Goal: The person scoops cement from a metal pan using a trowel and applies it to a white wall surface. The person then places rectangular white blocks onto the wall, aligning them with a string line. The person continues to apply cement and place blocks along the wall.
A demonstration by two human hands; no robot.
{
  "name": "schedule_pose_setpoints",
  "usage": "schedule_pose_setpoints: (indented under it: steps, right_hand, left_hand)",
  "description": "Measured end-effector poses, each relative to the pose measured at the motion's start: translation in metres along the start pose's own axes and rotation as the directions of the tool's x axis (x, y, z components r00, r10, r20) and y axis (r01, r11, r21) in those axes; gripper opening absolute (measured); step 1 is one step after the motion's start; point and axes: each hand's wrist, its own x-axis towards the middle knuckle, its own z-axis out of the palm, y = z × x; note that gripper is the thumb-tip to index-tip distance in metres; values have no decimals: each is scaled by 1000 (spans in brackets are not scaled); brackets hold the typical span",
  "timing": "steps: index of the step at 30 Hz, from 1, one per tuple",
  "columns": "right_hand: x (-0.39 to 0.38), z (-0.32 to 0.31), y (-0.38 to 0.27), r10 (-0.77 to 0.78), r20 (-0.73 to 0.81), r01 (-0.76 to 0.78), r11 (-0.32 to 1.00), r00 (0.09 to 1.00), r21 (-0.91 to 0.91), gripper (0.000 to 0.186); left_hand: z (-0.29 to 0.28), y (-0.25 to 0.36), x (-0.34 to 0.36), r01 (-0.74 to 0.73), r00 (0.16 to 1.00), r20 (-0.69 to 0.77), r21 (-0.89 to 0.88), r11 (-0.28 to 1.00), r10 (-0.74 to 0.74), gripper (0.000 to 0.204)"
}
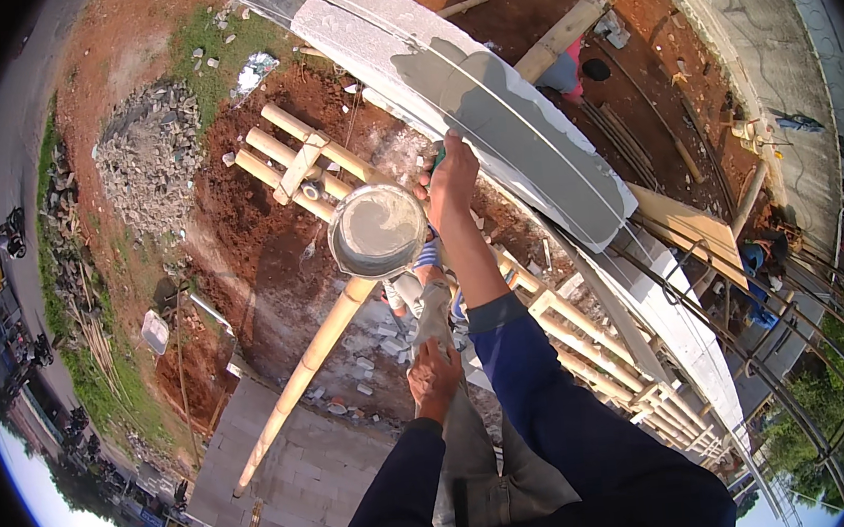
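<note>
My right hand (453, 175) is closed around the green handle of a trowel (439, 156), beside the edge of a pale block wall (360, 18). The trowel's blade is hard to make out. Wet grey mortar (542, 143) coats a long strip of the wall's top. Just left of that hand stands a round bucket (335, 246), with pale grey mortar (378, 220) inside. My left hand (434, 378) rests on my knee, apart from the bucket, its fingers laid over the trouser leg and holding nothing I can see.
A thin string runs lengthwise above the wall. Bamboo poles (308, 399) form scaffolding around my feet, high over red soil and rubble. Steel bars (806, 411) jut out at the right, near a wooden board (690, 230). A person (566, 75) is partly visible below, beyond the wall.
</note>
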Motion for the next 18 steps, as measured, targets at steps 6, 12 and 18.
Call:
schedule_pose_setpoints:
  steps: [6,12,18]
  right_hand:
    - [15,44,-11,-139,178,171,969,974,-181,33]
    - [13,-50,-20,-167,37,170,922,985,-349,31]
    - [-11,-191,-13,-391,-172,281,848,904,-449,32]
  left_hand:
    - [-1,1,-1,-21,1000,-23,-34,999,20,31]
    - [6,-1,0,11,1000,2,-58,998,-11,31]
    - [0,3,0,44,999,21,-44,998,-43,31]
